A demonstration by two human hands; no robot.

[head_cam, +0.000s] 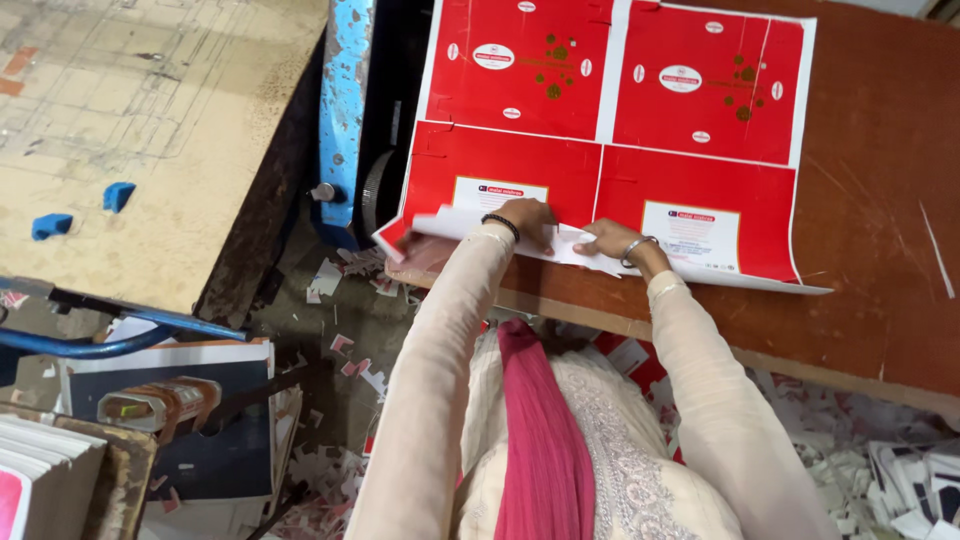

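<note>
A large red printed cardboard sheet (pixel 610 120), with four box panels and white labels, lies flat on a brown wooden table (pixel 880 200). Its near edge is folded up, showing the white underside (pixel 455 222). My left hand (pixel 525 215), with a dark bead bracelet, presses on that lifted white edge. Just to its right, my right hand (pixel 610 240), with a metal bangle, pinches the same edge. Both sleeves are cream-coloured, and a pink scarf hangs down in front of me.
A blue metal machine frame (pixel 345 110) stands left of the table, with a worn beige board (pixel 150 130) beyond it. Paper scraps (pixel 345 345) litter the floor. A stack of printed sheets (pixel 180 420) lies at lower left, white offcuts (pixel 900 470) at lower right.
</note>
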